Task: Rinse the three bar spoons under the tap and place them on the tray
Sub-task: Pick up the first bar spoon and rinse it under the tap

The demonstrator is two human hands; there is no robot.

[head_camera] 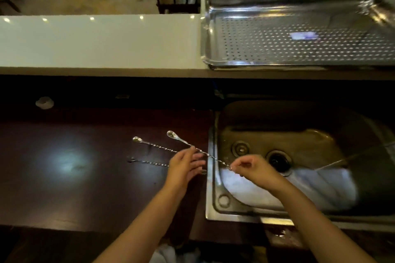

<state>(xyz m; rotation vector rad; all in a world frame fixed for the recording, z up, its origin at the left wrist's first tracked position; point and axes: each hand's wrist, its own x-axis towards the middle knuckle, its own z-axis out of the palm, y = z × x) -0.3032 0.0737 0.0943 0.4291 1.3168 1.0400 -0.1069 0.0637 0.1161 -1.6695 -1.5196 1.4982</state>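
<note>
- The step in hand looks like the pick-up of the first bar spoon [198, 149]: it is lifted at a slant, bowl up and to the left, its lower end out over the left rim of the sink [210, 177].
- The right hand [255, 170] pinches that spoon's lower end between curled fingertips; the left hand [187, 163] has its fingers nearly straight, the fingertips touching the twisted stem midway, steadying more than gripping.
- The second bar spoon [155, 145] and the third bar spoon [147, 162] lie on the dark bench [85, 188] just left of the sink, their near ends hidden behind the left hand. Neither looks rinsed yet, and the tray holds no spoon.
- No tap spout is in view; a thin line crossing the right side of the basin may be a stream of water, though it is too faint to be sure. The next move likely calls for carrying the spoon rightward into the basin towards that line.
- The perforated steel tray [213, 53] sits on the raised white counter [96, 42] behind the sink, its left rim near the counter's middle; reaching it means lifting up and over the counter's front edge.
- Room is open above the basin and over the bench to the left; a small white object [44, 102] sits far back, well apart from the spoons.
</note>
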